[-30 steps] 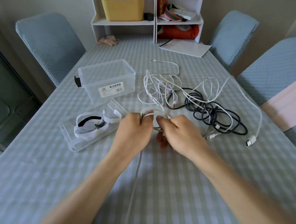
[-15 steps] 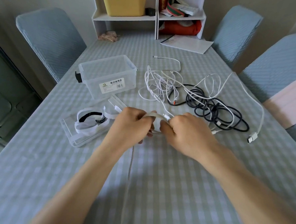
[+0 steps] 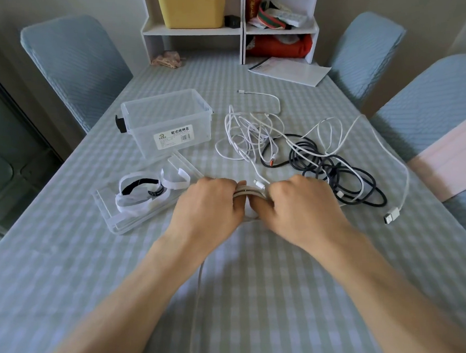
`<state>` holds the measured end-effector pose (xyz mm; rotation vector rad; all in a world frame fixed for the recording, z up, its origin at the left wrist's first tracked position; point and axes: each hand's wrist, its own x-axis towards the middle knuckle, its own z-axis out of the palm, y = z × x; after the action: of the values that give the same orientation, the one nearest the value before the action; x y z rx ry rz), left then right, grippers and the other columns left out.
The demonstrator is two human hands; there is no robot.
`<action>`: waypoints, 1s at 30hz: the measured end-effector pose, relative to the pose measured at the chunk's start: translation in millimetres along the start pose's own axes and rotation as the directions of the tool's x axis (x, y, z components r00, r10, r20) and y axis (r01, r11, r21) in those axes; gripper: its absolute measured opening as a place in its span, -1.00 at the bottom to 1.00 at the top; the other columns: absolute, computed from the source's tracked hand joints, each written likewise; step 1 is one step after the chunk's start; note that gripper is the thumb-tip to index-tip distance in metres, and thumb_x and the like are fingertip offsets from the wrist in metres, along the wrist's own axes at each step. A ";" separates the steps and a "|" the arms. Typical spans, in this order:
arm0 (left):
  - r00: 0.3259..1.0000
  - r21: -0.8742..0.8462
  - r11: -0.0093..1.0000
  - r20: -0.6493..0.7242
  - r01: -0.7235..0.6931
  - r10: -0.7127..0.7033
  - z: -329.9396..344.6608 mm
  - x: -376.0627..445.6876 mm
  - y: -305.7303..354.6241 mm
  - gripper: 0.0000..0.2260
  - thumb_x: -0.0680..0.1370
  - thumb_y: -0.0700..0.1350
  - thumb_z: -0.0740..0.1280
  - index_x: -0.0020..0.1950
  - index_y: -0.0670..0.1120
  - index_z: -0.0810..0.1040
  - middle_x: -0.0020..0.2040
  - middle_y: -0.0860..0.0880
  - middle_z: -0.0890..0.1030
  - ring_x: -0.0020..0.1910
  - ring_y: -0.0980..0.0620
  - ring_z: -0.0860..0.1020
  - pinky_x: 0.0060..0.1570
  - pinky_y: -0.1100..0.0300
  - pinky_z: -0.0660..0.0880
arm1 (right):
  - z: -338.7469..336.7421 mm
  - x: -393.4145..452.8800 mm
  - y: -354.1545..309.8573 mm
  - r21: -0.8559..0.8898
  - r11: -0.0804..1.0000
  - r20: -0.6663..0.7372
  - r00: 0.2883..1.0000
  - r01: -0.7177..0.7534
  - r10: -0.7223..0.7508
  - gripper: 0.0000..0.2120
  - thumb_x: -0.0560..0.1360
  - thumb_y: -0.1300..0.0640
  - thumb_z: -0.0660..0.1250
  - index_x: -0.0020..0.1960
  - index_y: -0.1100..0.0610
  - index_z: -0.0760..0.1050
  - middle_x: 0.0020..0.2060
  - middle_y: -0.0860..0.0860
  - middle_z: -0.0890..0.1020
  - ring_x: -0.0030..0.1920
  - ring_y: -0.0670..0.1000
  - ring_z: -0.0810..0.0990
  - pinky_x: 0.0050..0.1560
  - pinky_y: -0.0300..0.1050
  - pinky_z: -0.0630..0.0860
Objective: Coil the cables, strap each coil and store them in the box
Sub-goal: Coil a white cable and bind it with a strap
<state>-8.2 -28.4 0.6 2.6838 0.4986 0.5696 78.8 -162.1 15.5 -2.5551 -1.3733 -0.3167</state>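
My left hand (image 3: pixel 209 207) and my right hand (image 3: pixel 298 202) both grip a small coil of white cable (image 3: pixel 250 193) just above the table. Its loose tail (image 3: pixel 198 280) trails toward me between my forearms. A tangle of white cables (image 3: pixel 251 132) and a black cable (image 3: pixel 331 168) lies beyond my right hand. The clear plastic box (image 3: pixel 169 123) stands open at the left. Its lid (image 3: pixel 112 220) lies in front of it and holds white and black straps (image 3: pixel 143 194).
A white USB plug (image 3: pixel 392 215) lies at the right. A white shelf unit (image 3: pixel 229 28) with a yellow bin stands at the table's far end, papers (image 3: pixel 291 70) beside it. Blue-covered chairs (image 3: pixel 77 65) surround the checked table.
The coil has been flattened between my hands, which sit closer together and lower. The view has tilted slightly.
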 end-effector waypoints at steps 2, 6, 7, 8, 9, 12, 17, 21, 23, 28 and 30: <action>0.999 0.021 0.999 -0.030 -0.035 0.035 -2.4 -2.3 2.7 -0.55 0.63 0.04 0.17 -0.43 0.00 0.17 -0.50 0.08 0.27 -0.43 -0.18 0.44 -0.45 0.12 0.26 | 0.6 -2.8 -3.3 0.006 0.999 0.036 0.999 0.031 -0.032 -0.59 0.63 -0.15 0.05 -0.28 0.07 0.35 -0.36 0.05 0.45 -0.22 0.23 0.55 -0.27 -0.05 0.20; 0.991 -0.117 0.993 -0.131 -0.021 0.006 -6.4 -1.8 4.3 -0.56 0.55 0.00 0.28 -0.46 -0.03 0.18 -0.58 0.02 0.25 -0.54 -0.08 0.26 -0.51 0.16 0.16 | -0.5 -2.0 -6.1 0.031 0.999 0.062 0.998 -0.023 0.021 -0.52 0.65 -0.12 -0.01 -0.35 0.11 0.24 -0.44 0.00 0.27 -0.29 0.17 0.36 -0.25 -0.04 0.19; 0.993 -0.184 0.982 -0.105 0.037 -0.057 -6.5 -1.2 5.4 -0.58 0.54 0.02 0.27 -0.46 -0.08 0.24 -0.57 -0.01 0.30 -0.52 -0.11 0.30 -0.52 0.13 0.21 | 0.4 -0.6 -5.7 0.058 0.996 0.058 0.997 -0.063 0.059 -0.51 0.66 -0.12 -0.01 -0.37 0.11 0.21 -0.43 0.00 0.28 -0.29 0.17 0.35 -0.24 -0.04 0.19; 0.991 -0.246 0.963 -0.046 0.112 -0.127 -6.3 -0.9 7.1 -0.59 0.55 0.02 0.26 -0.44 -0.13 0.33 -0.55 -0.04 0.39 -0.48 -0.14 0.36 -0.48 0.08 0.30 | 1.5 0.8 -5.0 0.093 0.990 0.050 0.994 -0.102 0.097 -0.51 0.65 -0.11 0.00 -0.39 0.10 0.19 -0.43 0.01 0.29 -0.29 0.19 0.34 -0.24 -0.04 0.19; 0.984 -0.276 0.945 0.025 0.176 -0.175 -4.5 -0.9 8.2 -0.60 0.57 0.02 0.24 -0.41 -0.17 0.41 -0.50 -0.09 0.48 -0.44 -0.16 0.44 -0.43 0.04 0.38 | 3.1 1.4 -4.6 0.124 0.983 0.047 0.990 -0.135 0.130 -0.51 0.65 -0.10 0.01 -0.40 0.11 0.19 -0.43 0.02 0.30 -0.28 0.20 0.35 -0.24 -0.04 0.20; 0.982 -0.177 0.967 0.091 0.181 -0.167 -0.5 -1.2 9.3 -0.63 0.57 -0.05 0.20 -0.44 -0.10 0.33 -0.48 -0.09 0.43 -0.38 -0.23 0.44 -0.39 0.04 0.35 | 7.9 -0.6 -4.6 0.138 0.977 0.045 0.987 -0.161 0.156 -0.50 0.64 -0.12 0.03 -0.40 0.10 0.18 -0.43 0.06 0.34 -0.27 0.21 0.39 -0.24 -0.04 0.23; 0.990 0.125 0.989 0.114 0.074 -0.089 -5.0 -2.6 7.7 -0.67 0.60 0.02 0.13 -0.33 -0.07 0.31 -0.35 -0.05 0.41 -0.21 -0.23 0.53 -0.30 0.10 0.32 | 5.6 0.6 -1.9 -0.006 0.998 -0.073 0.995 -0.070 0.069 -0.60 0.58 -0.21 0.14 -0.26 0.06 0.31 -0.25 0.11 0.62 -0.18 0.24 0.62 -0.31 -0.06 0.19; 0.985 0.172 0.983 0.149 0.056 -0.082 -7.9 -3.5 12.5 -0.67 0.59 0.02 0.13 -0.33 -0.08 0.35 -0.40 0.00 0.33 -0.30 -0.18 0.45 -0.34 0.12 0.28 | 14.2 3.3 2.9 -0.031 0.998 -0.130 0.990 0.056 -0.060 -0.71 0.45 -0.03 0.26 -0.36 0.06 0.30 -0.52 0.06 0.53 -0.53 0.20 0.53 -0.44 -0.17 0.09; 0.993 0.152 0.987 0.094 0.061 -0.076 -10.5 -3.1 11.5 -0.68 0.55 0.00 0.19 -0.38 -0.05 0.30 -0.43 0.02 0.34 -0.37 -0.13 0.40 -0.41 0.12 0.24 | 14.7 2.2 1.2 -0.060 0.995 -0.105 0.991 0.078 -0.084 -0.71 0.42 0.01 0.26 -0.40 0.04 0.25 -0.60 0.04 0.47 -0.61 0.17 0.46 -0.46 -0.20 -0.01; 1.000 0.102 0.995 -0.028 0.007 -0.004 -11.3 -5.1 8.6 -0.66 0.62 0.04 0.19 -0.32 -0.05 0.32 -0.47 0.05 0.33 -0.41 -0.17 0.44 -0.44 0.13 0.24 | 9.3 0.9 -6.4 -0.067 0.994 -0.121 0.988 0.087 -0.095 -0.63 0.40 0.04 0.31 -0.50 0.07 0.26 -0.67 0.04 0.36 -0.69 0.14 0.33 -0.39 -0.30 -0.20; 1.000 0.163 0.987 0.006 -0.008 0.007 -9.6 -6.3 11.4 -0.67 0.65 0.07 0.10 -0.25 -0.05 0.34 -0.38 -0.03 0.45 -0.30 -0.20 0.53 -0.38 0.12 0.26 | 9.1 1.3 -5.2 -0.065 0.994 -0.142 0.985 0.087 -0.096 -0.63 0.43 0.01 0.23 -0.48 0.06 0.20 -0.67 0.05 0.35 -0.69 0.14 0.32 -0.38 -0.30 -0.20</action>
<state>-14.9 -38.4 11.4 2.8419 0.5556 0.5446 75.9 -155.6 7.8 -2.4639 -1.4496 -0.5553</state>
